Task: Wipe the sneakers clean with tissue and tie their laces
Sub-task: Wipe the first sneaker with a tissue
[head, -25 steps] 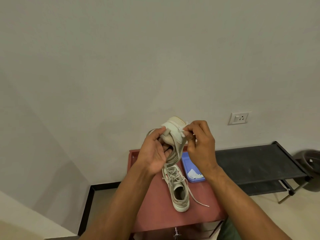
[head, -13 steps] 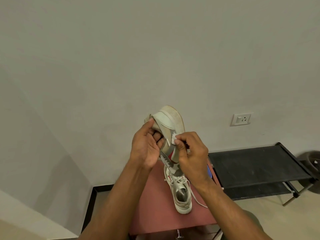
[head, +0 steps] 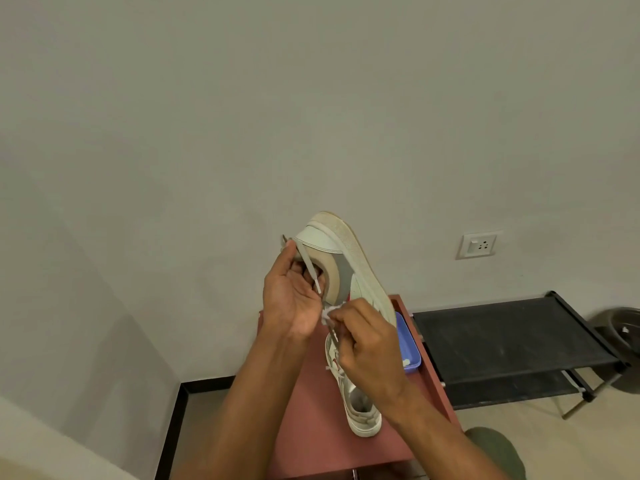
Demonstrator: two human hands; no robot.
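A white and beige sneaker [head: 341,258] is raised in front of the wall, heel uppermost, sole turned to the right. My left hand [head: 291,299] grips it by the collar, and a grey lace runs down over those fingers. My right hand [head: 367,344] pinches a small wad of white tissue [head: 327,313] against the sneaker's lower side, just below the left hand. A second sneaker [head: 356,400] with loose laces lies on the red table [head: 311,427], partly hidden by my right hand and wrist.
A blue tray [head: 408,344] with a scrap of tissue in it sits at the table's right edge. To the right stands a black low rack [head: 502,337], with a dark round bin [head: 623,341] beyond it. A wall socket [head: 478,245] is above the rack.
The held sneaker has tilted so more of its sole and side show. My right hand with the tissue has slid down from the heel to the lower side.
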